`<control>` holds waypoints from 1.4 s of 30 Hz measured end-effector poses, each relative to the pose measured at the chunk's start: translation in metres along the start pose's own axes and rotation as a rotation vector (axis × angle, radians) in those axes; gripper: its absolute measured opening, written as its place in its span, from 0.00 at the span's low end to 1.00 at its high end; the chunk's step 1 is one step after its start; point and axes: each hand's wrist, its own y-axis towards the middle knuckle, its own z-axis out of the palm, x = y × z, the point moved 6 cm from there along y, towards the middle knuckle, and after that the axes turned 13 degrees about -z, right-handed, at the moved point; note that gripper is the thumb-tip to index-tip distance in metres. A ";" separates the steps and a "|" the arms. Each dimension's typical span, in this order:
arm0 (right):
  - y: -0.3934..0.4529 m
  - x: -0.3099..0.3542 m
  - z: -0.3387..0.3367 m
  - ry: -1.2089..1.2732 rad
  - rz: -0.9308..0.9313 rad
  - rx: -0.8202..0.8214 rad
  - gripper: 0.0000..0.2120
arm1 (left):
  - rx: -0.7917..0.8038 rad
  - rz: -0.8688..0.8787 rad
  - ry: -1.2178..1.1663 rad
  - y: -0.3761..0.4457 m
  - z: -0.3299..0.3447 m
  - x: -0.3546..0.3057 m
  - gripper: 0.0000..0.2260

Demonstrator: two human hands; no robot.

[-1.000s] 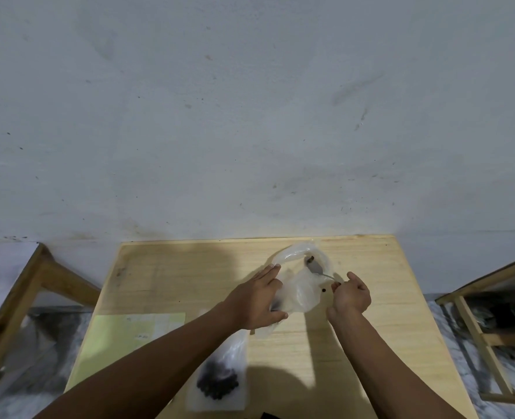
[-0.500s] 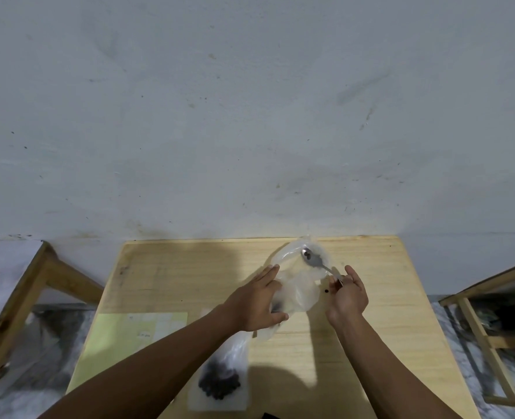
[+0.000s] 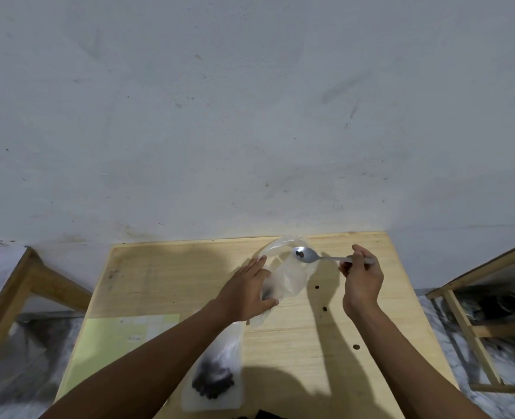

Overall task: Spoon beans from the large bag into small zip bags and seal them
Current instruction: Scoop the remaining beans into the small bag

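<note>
Two beans sit in the spoon, pinched by right hand fingers above the large bag; left hand fingers grip its side, mid-frame.

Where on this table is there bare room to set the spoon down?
Bare wood lies along the table's far left, between its back edge and the green sheet. The near right is open too, apart from stray beans. It is crowded mid-table: the left hand holds the large bag, the right hand the spoon.
</note>
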 end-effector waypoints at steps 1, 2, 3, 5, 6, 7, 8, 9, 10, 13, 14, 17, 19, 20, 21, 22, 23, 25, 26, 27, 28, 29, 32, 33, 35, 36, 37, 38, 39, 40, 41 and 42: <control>0.003 0.010 0.001 -0.014 -0.044 0.020 0.09 | -0.007 -0.001 -0.004 0.000 -0.001 0.000 0.34; 0.005 0.020 0.002 -0.028 -0.092 0.042 0.09 | -0.017 -0.003 -0.010 0.000 -0.001 0.000 0.35; 0.006 0.030 0.004 -0.045 -0.147 0.068 0.10 | -0.025 -0.007 -0.015 0.000 -0.002 0.000 0.36; 0.003 0.050 0.008 -0.084 -0.267 0.141 0.10 | -0.043 -0.020 -0.026 0.000 -0.005 -0.001 0.37; 0.000 0.059 0.010 -0.103 -0.324 0.185 0.11 | -0.052 -0.027 -0.034 0.000 -0.006 -0.002 0.37; -0.005 0.066 0.013 -0.119 -0.376 0.230 0.11 | -0.058 -0.035 -0.044 0.000 -0.007 -0.003 0.37; -0.010 0.072 0.015 -0.137 -0.422 0.277 0.11 | -0.062 -0.045 -0.057 0.000 -0.008 -0.003 0.38; -0.015 0.077 0.018 -0.160 -0.466 0.327 0.11 | -0.064 -0.057 -0.070 0.000 -0.008 -0.003 0.38; -0.021 0.081 0.021 -0.190 -0.513 0.380 0.10 | -0.061 -0.070 -0.080 0.000 -0.008 -0.003 0.39; -0.034 0.090 0.030 -0.284 -0.662 0.521 0.10 | -0.051 -0.098 -0.106 -0.001 -0.008 -0.003 0.38; -0.037 0.093 0.032 -0.294 -0.696 0.547 0.10 | -0.051 -0.103 -0.118 -0.002 -0.008 -0.003 0.37; -0.038 0.103 0.033 -0.250 -0.704 0.513 0.10 | -0.065 -0.116 -0.165 -0.007 -0.011 -0.003 0.32; -0.027 0.104 0.026 -0.165 -0.622 0.394 0.07 | -0.082 -0.130 -0.189 -0.012 -0.013 -0.001 0.33; -0.019 0.101 0.021 -0.127 -0.567 0.331 0.07 | -0.091 -0.141 -0.197 -0.015 -0.014 0.001 0.33; -0.011 0.095 0.015 -0.101 -0.508 0.274 0.06 | -0.103 -0.149 -0.204 -0.019 -0.017 0.001 0.33; -0.004 0.087 0.008 -0.085 -0.448 0.225 0.06 | -0.115 -0.161 -0.213 -0.023 -0.021 0.001 0.32; 0.002 0.076 0.001 -0.081 -0.384 0.181 0.06 | -0.130 -0.175 -0.227 -0.027 -0.025 0.001 0.31; 0.009 0.048 -0.015 -0.101 -0.259 0.112 0.05 | -0.155 -0.206 -0.255 -0.035 -0.032 0.003 0.29; 0.010 0.034 -0.023 -0.124 -0.208 0.098 0.05 | -0.164 -0.216 -0.262 -0.038 -0.034 0.006 0.27; 0.010 0.019 -0.029 -0.153 -0.165 0.097 0.05 | -0.166 -0.227 -0.272 -0.041 -0.035 0.008 0.26; 0.009 0.006 -0.035 -0.180 -0.129 0.104 0.05 | -0.163 -0.242 -0.281 -0.044 -0.034 0.012 0.26; 0.008 -0.007 -0.040 -0.209 -0.094 0.114 0.04 | -0.162 -0.251 -0.289 -0.047 -0.034 0.015 0.26; 0.005 -0.037 -0.049 -0.278 -0.015 0.145 0.05 | -0.155 -0.252 -0.300 -0.050 -0.032 0.019 0.27; 0.004 -0.044 -0.050 -0.298 0.001 0.154 0.05 | -0.155 -0.246 -0.305 -0.050 -0.033 0.018 0.26; 0.002 -0.052 -0.049 -0.313 0.024 0.169 0.05 | -0.162 -0.234 -0.308 -0.050 -0.036 0.016 0.27; 0.002 -0.055 -0.047 -0.310 0.033 0.175 0.05 | -0.162 -0.234 -0.311 -0.050 -0.037 0.014 0.27; 0.002 -0.056 -0.046 -0.310 0.045 0.179 0.05 | -0.164 -0.229 -0.314 -0.049 -0.038 0.012 0.26; 0.003 -0.059 -0.045 -0.307 0.051 0.183 0.04 | -0.166 -0.222 -0.318 -0.049 -0.040 0.010 0.26; 0.003 -0.061 -0.045 -0.316 0.062 0.188 0.05 | -0.170 -0.214 -0.320 -0.048 -0.042 0.007 0.26; 0.006 -0.065 -0.046 -0.327 0.067 0.192 0.06 | -0.173 -0.208 -0.321 -0.047 -0.043 0.005 0.26; 0.008 -0.067 -0.048 -0.353 0.075 0.195 0.07 | -0.179 -0.202 -0.322 -0.046 -0.045 0.003 0.26; 0.011 -0.071 -0.050 -0.371 0.079 0.192 0.09 | -0.183 -0.201 -0.324 -0.045 -0.046 0.002 0.27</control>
